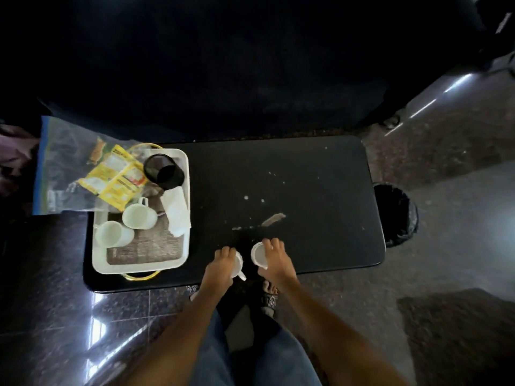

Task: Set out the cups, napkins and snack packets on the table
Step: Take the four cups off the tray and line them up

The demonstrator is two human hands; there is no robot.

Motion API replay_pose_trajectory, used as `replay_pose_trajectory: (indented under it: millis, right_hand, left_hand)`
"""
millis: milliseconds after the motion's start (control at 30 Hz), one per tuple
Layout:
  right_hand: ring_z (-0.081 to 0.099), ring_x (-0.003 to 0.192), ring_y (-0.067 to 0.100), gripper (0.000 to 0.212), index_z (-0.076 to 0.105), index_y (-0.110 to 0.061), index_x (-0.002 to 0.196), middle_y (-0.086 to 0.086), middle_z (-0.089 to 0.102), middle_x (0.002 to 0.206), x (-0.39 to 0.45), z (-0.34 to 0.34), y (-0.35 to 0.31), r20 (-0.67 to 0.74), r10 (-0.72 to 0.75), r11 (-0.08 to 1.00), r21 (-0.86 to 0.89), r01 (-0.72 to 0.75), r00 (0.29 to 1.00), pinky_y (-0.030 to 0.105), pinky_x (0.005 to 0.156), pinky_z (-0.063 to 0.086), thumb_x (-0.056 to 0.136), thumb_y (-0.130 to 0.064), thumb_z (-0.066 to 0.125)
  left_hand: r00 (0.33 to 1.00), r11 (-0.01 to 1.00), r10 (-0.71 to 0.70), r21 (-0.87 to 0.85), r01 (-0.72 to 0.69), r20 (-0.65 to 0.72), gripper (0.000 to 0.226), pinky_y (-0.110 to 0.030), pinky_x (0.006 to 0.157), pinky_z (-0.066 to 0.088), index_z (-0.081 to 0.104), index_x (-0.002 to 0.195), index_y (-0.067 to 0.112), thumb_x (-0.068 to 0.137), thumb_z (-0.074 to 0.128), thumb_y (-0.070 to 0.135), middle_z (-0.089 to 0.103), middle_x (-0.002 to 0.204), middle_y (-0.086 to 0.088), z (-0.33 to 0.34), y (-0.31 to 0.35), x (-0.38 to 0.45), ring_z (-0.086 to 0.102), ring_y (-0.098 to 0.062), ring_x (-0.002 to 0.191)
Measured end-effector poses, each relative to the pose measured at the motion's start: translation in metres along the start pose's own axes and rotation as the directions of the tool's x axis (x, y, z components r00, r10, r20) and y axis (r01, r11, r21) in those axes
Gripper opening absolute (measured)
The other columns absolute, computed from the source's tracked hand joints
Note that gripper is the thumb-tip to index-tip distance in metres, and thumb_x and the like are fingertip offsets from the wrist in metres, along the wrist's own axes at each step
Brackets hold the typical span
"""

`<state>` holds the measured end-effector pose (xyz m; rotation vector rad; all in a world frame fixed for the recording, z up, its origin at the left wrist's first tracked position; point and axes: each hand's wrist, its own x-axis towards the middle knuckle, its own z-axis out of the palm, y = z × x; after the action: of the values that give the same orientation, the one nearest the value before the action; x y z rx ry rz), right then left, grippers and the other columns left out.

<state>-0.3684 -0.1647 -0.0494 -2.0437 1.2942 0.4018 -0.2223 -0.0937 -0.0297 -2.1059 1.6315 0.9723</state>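
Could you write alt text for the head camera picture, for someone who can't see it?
Seen from above, a person's left hand and right hand each hold a white cup on a dark table. At the table's left end, a white tray holds two more white cups, a napkin, a black mesh holder and yellow snack packets.

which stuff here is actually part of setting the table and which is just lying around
Part of the job:
- cup under the left hand
- cup under the right hand
- two cups on the tray
- napkins
- yellow snack packets
- tray

Lying about:
- black mesh holder
- clear zip bag
- bin beside the table
- crumbs and smear on the table
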Motion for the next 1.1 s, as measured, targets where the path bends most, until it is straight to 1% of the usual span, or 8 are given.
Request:
replay_pose_trajectory:
  millis: [233, 467, 533, 600, 667, 767, 900, 1100]
  right_hand:
    - [0.039, 0.121, 0.026, 0.069, 0.036, -0.009, 0.132, 0.011, 0.041, 0.13, 0.017, -0.018, 0.07, -0.047, 0.03, 0.999, -0.029, -0.031, 0.998, 0.036, 0.088, 0.051, 0.073, -0.017, 0.072]
    - [0.038, 0.121, 0.025, 0.071, 0.032, -0.009, 0.136, 0.01, 0.039, 0.132, 0.029, -0.022, 0.085, -0.011, -0.025, 0.996, -0.081, 0.024, 1.0, 0.033, 0.084, 0.052, 0.076, -0.016, 0.068]
    - [0.038, 0.122, 0.025, 0.074, 0.029, -0.009, 0.139, 0.011, 0.039, 0.133, 0.027, -0.02, 0.083, -0.026, -0.021, 0.997, -0.079, 0.019, 0.999, 0.033, 0.086, 0.053, 0.077, -0.018, 0.069]
    - [0.037, 0.124, 0.026, 0.08, 0.026, -0.008, 0.141, 0.011, 0.037, 0.134, 0.022, -0.016, 0.08, -0.052, 0.018, 1.0, -0.014, -0.018, 0.998, 0.036, 0.087, 0.054, 0.076, -0.022, 0.071]
    - [0.037, 0.123, 0.026, 0.08, 0.027, -0.006, 0.139, 0.011, 0.038, 0.132, 0.017, -0.014, 0.077, -0.084, 0.07, 0.996, 0.065, -0.065, 0.994, 0.036, 0.085, 0.054, 0.075, -0.024, 0.073]
    - [0.038, 0.123, 0.027, 0.073, 0.031, -0.004, 0.136, 0.012, 0.04, 0.129, 0.018, -0.011, 0.073, -0.105, 0.095, 0.994, 0.066, -0.088, 0.99, 0.033, 0.083, 0.054, 0.077, -0.022, 0.07]
    - [0.039, 0.121, 0.026, 0.068, 0.034, -0.004, 0.133, 0.012, 0.041, 0.127, 0.02, -0.008, 0.07, -0.103, 0.087, 0.996, 0.023, -0.085, 0.991, 0.031, 0.08, 0.054, 0.077, -0.021, 0.068]
    - [0.039, 0.119, 0.026, 0.069, 0.034, -0.004, 0.133, 0.013, 0.041, 0.128, 0.015, 0.002, 0.063, -0.085, 0.053, 0.998, -0.018, -0.055, 0.995, 0.032, 0.08, 0.053, 0.076, -0.021, 0.068]
  left_hand:
    - [1.0, 0.999, -0.016, -0.039, 0.015, -0.015, 0.069, -0.036, 0.092, 0.054, 0.036, 0.136, 0.015, 0.077, 0.069, 0.004, 0.039, 0.138, -0.003, 0.013, 0.037, 0.048, 0.037, -0.021, 0.13]
    - [0.998, 0.997, 0.007, -0.076, -0.012, -0.062, 0.07, -0.039, 0.094, 0.053, 0.035, 0.14, 0.017, 0.079, 0.062, -0.005, 0.035, 0.144, 0.001, 0.013, 0.036, 0.062, 0.033, -0.019, 0.134]
    - [0.998, 0.985, -0.016, -0.171, 0.005, -0.061, 0.081, -0.041, 0.098, 0.05, 0.029, 0.144, 0.017, 0.076, 0.069, -0.001, 0.029, 0.148, -0.001, 0.017, 0.033, 0.058, 0.03, -0.02, 0.137]
    - [0.996, 0.942, -0.078, -0.331, 0.058, -0.048, 0.103, -0.045, 0.101, 0.048, 0.022, 0.148, 0.015, 0.065, 0.084, 0.012, 0.027, 0.15, -0.004, 0.02, 0.031, 0.052, 0.029, -0.024, 0.137]
    - [0.985, 0.877, -0.166, -0.463, 0.125, -0.049, 0.116, -0.049, 0.1, 0.047, 0.019, 0.149, 0.013, 0.057, 0.089, 0.028, 0.03, 0.148, -0.006, 0.02, 0.034, 0.048, 0.03, -0.027, 0.136]
    - [0.958, 0.86, -0.271, -0.471, 0.196, -0.097, 0.104, -0.046, 0.095, 0.049, 0.026, 0.144, 0.01, 0.063, 0.083, 0.042, 0.037, 0.143, -0.009, 0.021, 0.039, 0.05, 0.037, -0.028, 0.132]
    - [0.955, 0.896, -0.277, -0.388, 0.218, -0.103, 0.074, -0.04, 0.088, 0.051, 0.039, 0.134, 0.009, 0.073, 0.077, 0.026, 0.045, 0.134, -0.009, 0.018, 0.042, 0.056, 0.043, -0.026, 0.124]
    - [0.958, 0.908, -0.269, -0.358, 0.219, -0.097, 0.071, -0.041, 0.09, 0.051, 0.041, 0.132, 0.005, 0.072, 0.077, 0.015, 0.046, 0.134, -0.01, 0.015, 0.037, 0.057, 0.044, -0.027, 0.124]
